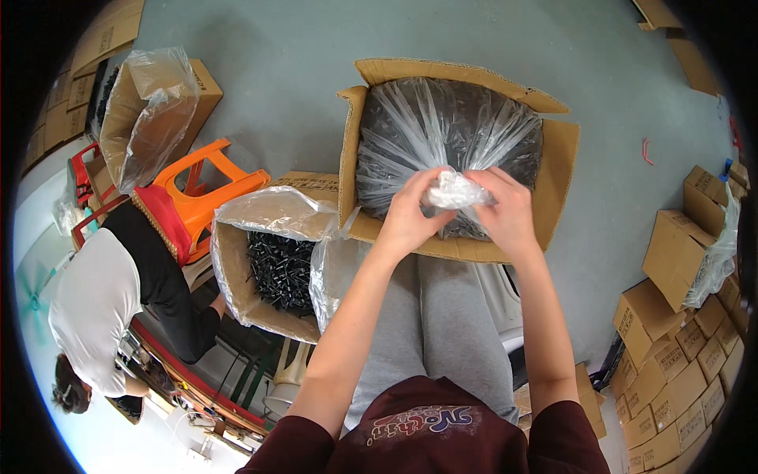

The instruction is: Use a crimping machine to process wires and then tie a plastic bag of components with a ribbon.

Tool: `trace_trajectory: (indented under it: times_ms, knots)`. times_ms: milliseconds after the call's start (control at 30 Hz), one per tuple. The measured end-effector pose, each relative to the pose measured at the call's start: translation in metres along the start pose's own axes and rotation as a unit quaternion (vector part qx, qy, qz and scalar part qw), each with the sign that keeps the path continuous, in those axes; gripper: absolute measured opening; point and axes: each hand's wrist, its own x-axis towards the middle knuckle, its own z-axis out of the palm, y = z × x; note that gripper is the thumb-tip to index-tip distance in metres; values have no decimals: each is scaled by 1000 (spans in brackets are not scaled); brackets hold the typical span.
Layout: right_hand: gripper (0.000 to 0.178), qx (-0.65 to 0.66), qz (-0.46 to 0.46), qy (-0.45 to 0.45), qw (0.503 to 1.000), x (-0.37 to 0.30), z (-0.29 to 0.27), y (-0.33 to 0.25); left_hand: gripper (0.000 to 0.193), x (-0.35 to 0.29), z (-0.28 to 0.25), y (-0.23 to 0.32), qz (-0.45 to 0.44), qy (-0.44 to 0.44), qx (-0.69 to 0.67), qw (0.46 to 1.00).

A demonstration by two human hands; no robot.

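An open cardboard box [559,178] stands in front of my knees, its flaps folded outward. Inside it a large clear plastic bag [426,118] covers dark contents that I cannot make out. The bag's mouth is gathered into a bunched neck above the box. My left hand [416,207] grips this neck from the left, fingers curled round it. From the right, my right hand [505,207] pinches the same bunched plastic. Folds of the bag spread outward from between my hands.
To the left, a plastic-lined box [280,272] holds many small black parts. Beyond it are an orange stool [207,189] and another lined box [158,110]. A person in a white top [99,304] bends at a bench. Cardboard boxes [671,395] are stacked at right.
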Motion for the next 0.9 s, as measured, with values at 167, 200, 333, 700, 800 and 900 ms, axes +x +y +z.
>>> trace_trajectory:
  times_ms: [167, 200, 333, 700, 800, 900]
  knots:
    - [28, -204, -169, -51, 963, -4, -4, -49, 37, 0, 1, 10, 102, 15, 167, 981]
    - [27, -216, -221, -63, 949, -10, 1, -63, 29, 0, 1, 13, 112, 18, 152, 982]
    - [24, -196, -315, 12, 929, -35, 10, -84, 15, -12, 7, 4, 99, 27, -22, 994]
    - [21, -31, -78, 93, 992, -9, 67, 14, 34, -50, 8, 109, 202, -85, 238, 946]
    - [30, 102, 80, 121, 984, -2, 77, 1, 41, -59, -19, 132, 179, -20, 238, 954]
    - [36, 55, 104, 113, 987, -9, 84, 21, 30, -78, -67, 174, 32, 46, -34, 998]
